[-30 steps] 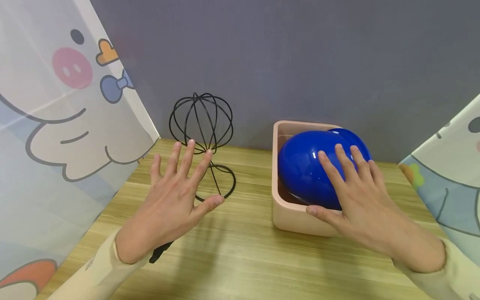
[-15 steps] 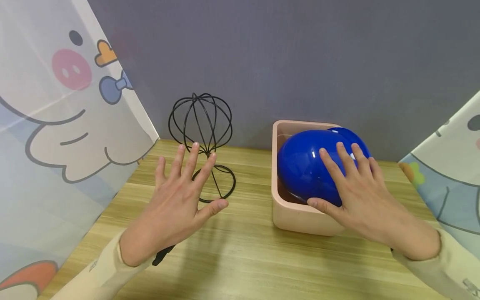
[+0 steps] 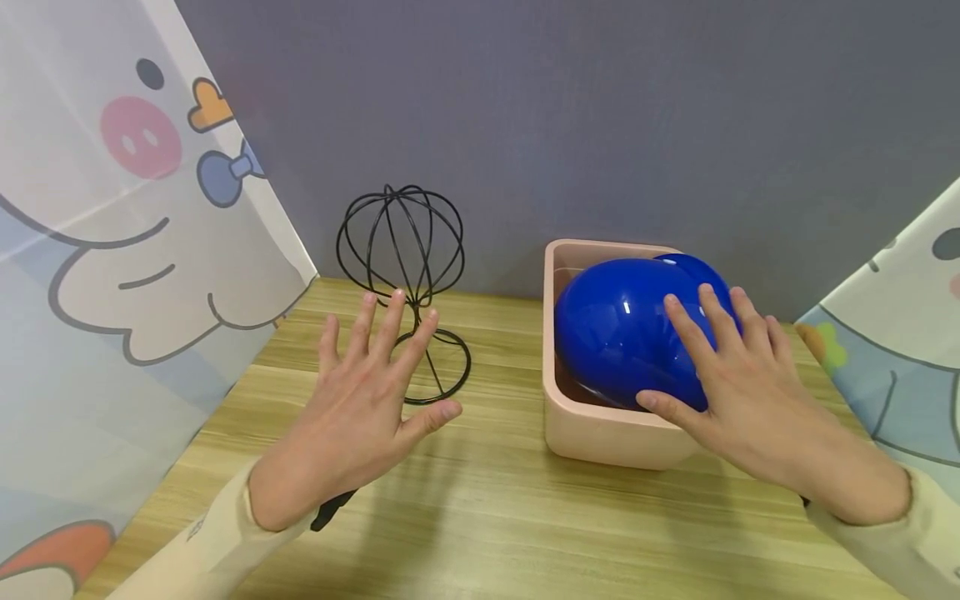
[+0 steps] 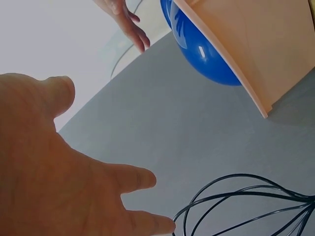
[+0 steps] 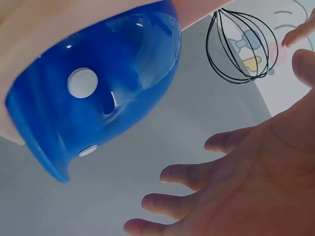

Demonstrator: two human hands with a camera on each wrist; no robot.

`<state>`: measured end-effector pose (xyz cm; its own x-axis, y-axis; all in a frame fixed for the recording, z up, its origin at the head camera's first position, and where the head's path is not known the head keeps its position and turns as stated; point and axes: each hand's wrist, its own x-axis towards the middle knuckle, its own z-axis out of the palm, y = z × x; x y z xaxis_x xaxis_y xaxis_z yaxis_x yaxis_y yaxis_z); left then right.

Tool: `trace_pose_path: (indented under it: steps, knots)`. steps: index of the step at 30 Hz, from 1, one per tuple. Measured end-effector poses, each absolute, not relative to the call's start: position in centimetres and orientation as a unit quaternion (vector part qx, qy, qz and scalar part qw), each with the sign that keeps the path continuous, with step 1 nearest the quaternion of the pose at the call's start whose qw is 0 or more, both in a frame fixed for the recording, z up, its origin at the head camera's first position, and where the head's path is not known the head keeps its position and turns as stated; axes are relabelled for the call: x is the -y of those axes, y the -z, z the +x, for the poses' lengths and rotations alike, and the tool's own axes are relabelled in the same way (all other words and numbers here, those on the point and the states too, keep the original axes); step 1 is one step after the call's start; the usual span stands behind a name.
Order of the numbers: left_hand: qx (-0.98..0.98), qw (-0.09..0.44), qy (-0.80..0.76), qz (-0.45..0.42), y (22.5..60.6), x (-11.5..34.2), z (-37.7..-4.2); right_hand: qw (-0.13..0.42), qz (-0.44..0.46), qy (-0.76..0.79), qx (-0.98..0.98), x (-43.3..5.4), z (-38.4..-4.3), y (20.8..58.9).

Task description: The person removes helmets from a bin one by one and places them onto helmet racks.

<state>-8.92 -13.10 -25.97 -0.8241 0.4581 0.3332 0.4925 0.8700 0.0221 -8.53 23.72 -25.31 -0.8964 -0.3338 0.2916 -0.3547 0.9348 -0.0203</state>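
Note:
A glossy blue helmet with a projecting brim lies in a pale pink open-topped bin. White round studs show on the helmet in the right wrist view. Left of the bin stands a black wire hat stand with a globe-shaped top and ring base. My left hand, fingers spread, is held in front of the stand and hides part of it in the head view. Over the bin's right side my right hand is spread too, hiding part of the helmet. Neither hand holds anything; the right wrist view shows a gap to the helmet.
Both the bin and the stand are on a wood-grain table. A grey wall rises behind it. Side panels with cartoon prints flank the table, the left panel and the right panel.
My right hand has shifted a little to the right, uncovering more of the helmet. My left hand has drifted slightly right. Helmet, bin and stand keep their places.

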Motion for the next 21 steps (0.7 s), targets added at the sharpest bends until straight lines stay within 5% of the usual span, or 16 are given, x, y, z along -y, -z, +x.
trace_pose_path:
  steps: [21]
  knots:
    - [0.956, 0.135, 0.057, -0.254, 26.9, 11.7, -9.5, 0.151, 0.159, -0.031, 0.975, -25.2, -8.3, 25.7]
